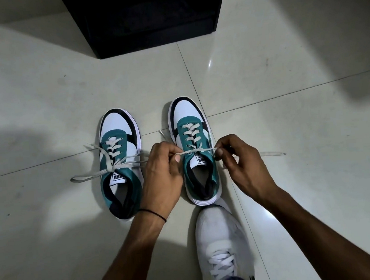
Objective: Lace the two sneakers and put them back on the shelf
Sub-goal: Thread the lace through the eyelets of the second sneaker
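Teal-and-white, the two sneakers stand side by side on the tiled floor (pixel 267 109), toes toward the black shelf (pixel 145 19) at twelve o'clock; the left sneaker (pixel 119 164) looks tied already, while on the right sneaker (pixel 195 152) the left hand (pixel 162 171) and right hand (pixel 238 159) each pinch one lace (pixel 199 150) end, stretched taut toward nine and three o'clock. To do the knot well, both pulls should probably be level and equal, so the cross seats on the tongue; the toe of the person's own white shoe (pixel 220 238) at six o'clock, just behind the heel, seems to brace it.

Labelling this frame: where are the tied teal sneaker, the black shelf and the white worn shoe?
tied teal sneaker (pixel 120 168): head view, tongue label.
black shelf (pixel 146 26): head view, dark front.
white worn shoe (pixel 218 233): head view, toe top.
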